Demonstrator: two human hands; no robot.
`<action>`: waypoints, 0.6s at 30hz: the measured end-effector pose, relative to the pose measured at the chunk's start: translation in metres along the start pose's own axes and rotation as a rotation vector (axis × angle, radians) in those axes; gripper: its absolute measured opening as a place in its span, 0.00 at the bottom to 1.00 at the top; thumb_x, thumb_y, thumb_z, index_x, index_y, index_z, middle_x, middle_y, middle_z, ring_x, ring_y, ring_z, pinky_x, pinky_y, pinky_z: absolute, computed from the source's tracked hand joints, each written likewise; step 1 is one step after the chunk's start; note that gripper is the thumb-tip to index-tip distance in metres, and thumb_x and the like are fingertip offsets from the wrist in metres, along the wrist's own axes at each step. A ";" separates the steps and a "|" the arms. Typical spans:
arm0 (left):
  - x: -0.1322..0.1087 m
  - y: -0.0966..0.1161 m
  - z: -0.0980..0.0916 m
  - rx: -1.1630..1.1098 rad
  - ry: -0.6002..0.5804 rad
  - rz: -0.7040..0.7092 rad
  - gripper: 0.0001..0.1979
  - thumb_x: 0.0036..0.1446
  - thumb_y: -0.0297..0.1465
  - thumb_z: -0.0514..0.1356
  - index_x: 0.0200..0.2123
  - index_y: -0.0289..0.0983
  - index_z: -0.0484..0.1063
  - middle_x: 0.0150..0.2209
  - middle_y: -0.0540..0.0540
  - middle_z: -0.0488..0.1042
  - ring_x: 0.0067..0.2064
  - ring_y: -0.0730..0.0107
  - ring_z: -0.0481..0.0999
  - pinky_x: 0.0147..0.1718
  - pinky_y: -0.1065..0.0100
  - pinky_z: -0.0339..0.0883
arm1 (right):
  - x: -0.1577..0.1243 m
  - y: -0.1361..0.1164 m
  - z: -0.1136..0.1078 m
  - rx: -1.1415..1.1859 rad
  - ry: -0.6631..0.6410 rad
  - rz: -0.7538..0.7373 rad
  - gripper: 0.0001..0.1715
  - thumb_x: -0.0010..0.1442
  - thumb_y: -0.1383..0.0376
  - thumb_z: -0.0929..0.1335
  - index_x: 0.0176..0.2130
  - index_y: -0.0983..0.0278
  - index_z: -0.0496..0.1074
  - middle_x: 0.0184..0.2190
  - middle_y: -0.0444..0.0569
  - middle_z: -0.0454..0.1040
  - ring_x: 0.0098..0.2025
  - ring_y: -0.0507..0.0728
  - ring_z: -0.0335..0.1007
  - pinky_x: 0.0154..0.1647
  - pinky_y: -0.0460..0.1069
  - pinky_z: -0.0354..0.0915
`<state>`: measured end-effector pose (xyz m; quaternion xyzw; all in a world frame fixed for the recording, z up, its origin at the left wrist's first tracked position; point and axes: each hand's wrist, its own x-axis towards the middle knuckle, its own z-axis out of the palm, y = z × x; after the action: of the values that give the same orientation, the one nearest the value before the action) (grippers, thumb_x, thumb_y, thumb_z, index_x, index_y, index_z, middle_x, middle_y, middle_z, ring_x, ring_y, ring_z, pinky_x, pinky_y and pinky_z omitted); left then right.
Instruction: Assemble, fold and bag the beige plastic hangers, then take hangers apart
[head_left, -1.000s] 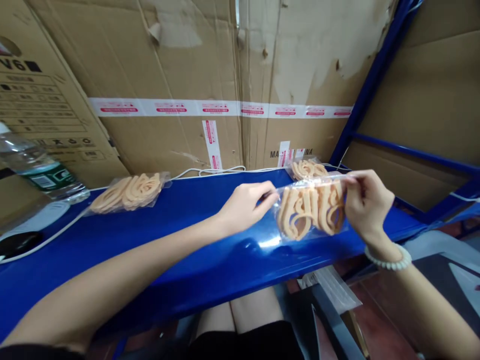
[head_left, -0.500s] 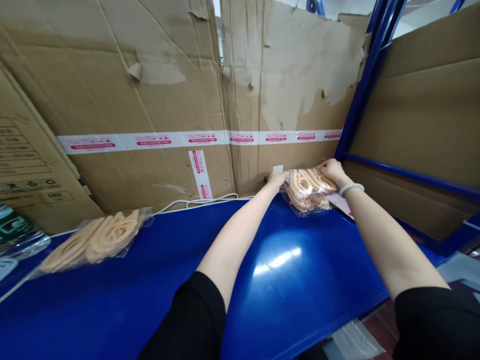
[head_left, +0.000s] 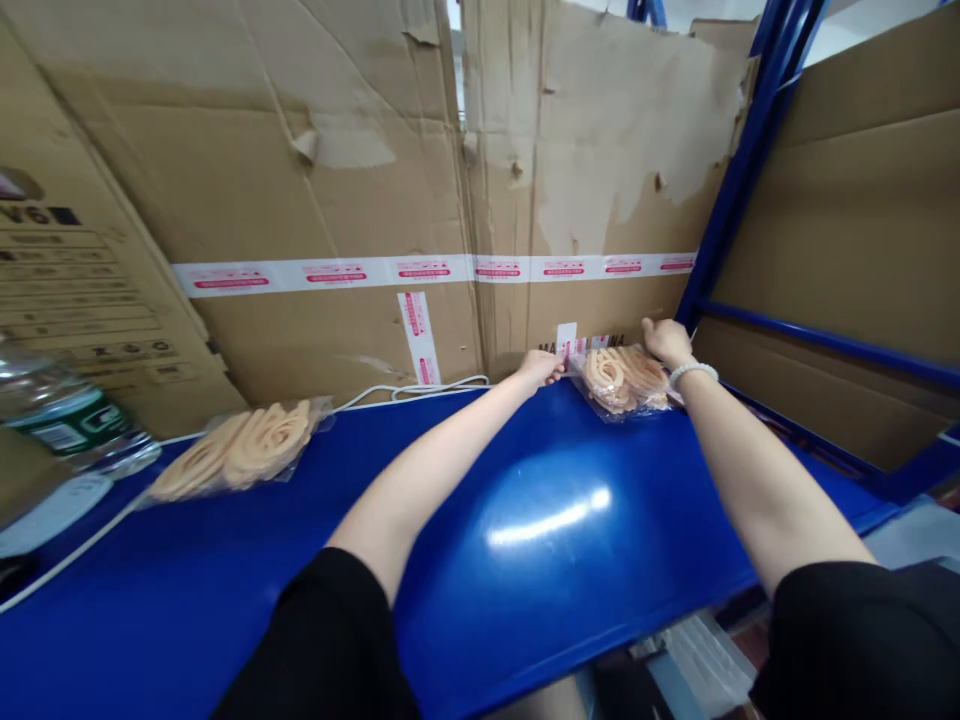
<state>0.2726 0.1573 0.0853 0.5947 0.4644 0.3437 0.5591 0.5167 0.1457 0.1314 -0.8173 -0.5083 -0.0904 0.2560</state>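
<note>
A clear plastic packet of pale, tan looped strips (head_left: pixel 619 382) lies on the blue shelf surface (head_left: pixel 600 560), close to the cardboard at the back. Just off its left edge is my left hand (head_left: pixel 538 370), fingers loosely curled and apart from the packet. My right hand (head_left: pixel 667 342) hovers at the packet's upper right corner, with its fingers loosened. Whether more than one packet is stacked there, I cannot tell. Another packet of the same looped strips (head_left: pixel 259 445) rests at the left.
Cardboard sheets (head_left: pixel 337 200) with printed tape stand along the back. A water bottle (head_left: pixel 79 425) and a printed carton (head_left: pixel 97 260) are at the left. A white cable (head_left: pixel 375 393) runs along the back edge. Blue uprights (head_left: pixel 739 180) and more cardboard (head_left: pixel 862 220) bound the right side.
The right packet has settled flatter on the blue surface. My left hand has drawn away leftward, and my right hand has eased off its corner. The view has swung slightly left.
</note>
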 end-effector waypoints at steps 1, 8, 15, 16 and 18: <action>-0.016 -0.002 -0.018 0.027 -0.005 0.031 0.16 0.66 0.36 0.61 0.53 0.34 0.71 0.50 0.41 0.75 0.47 0.62 0.78 0.45 0.56 0.76 | -0.007 -0.009 -0.005 0.028 0.056 -0.031 0.24 0.72 0.60 0.60 0.48 0.77 0.75 0.50 0.71 0.74 0.54 0.66 0.72 0.54 0.58 0.66; -0.161 -0.034 -0.176 0.226 0.238 0.288 0.07 0.57 0.26 0.64 0.39 0.33 0.79 0.37 0.43 0.81 0.32 0.72 0.78 0.38 0.68 0.72 | -0.102 -0.106 0.003 0.575 0.280 -0.427 0.21 0.68 0.62 0.58 0.39 0.67 0.77 0.38 0.57 0.79 0.43 0.60 0.75 0.48 0.53 0.67; -0.240 -0.081 -0.314 0.551 0.869 0.267 0.12 0.57 0.27 0.57 0.44 0.33 0.75 0.45 0.42 0.80 0.48 0.62 0.77 0.53 0.63 0.69 | -0.222 -0.267 0.035 1.015 -0.649 -0.336 0.08 0.65 0.69 0.64 0.36 0.66 0.73 0.24 0.47 0.75 0.25 0.49 0.68 0.27 0.42 0.64; -0.243 -0.089 -0.329 0.587 0.934 0.232 0.13 0.57 0.27 0.56 0.46 0.33 0.74 0.47 0.40 0.79 0.49 0.62 0.77 0.53 0.63 0.68 | -0.236 -0.291 0.041 1.007 -0.732 -0.330 0.07 0.65 0.70 0.65 0.36 0.67 0.73 0.24 0.47 0.75 0.24 0.49 0.68 0.26 0.42 0.64; -0.245 -0.104 -0.354 0.647 1.017 0.150 0.15 0.59 0.28 0.56 0.48 0.31 0.72 0.49 0.37 0.78 0.50 0.61 0.77 0.53 0.65 0.67 | -0.257 -0.332 0.055 0.983 -0.880 -0.305 0.04 0.66 0.70 0.67 0.37 0.68 0.72 0.26 0.48 0.76 0.26 0.50 0.71 0.28 0.43 0.68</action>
<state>-0.1553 0.0443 0.0588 0.5267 0.7110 0.4648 0.0321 0.0992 0.0891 0.0883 -0.4856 -0.6568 0.4575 0.3514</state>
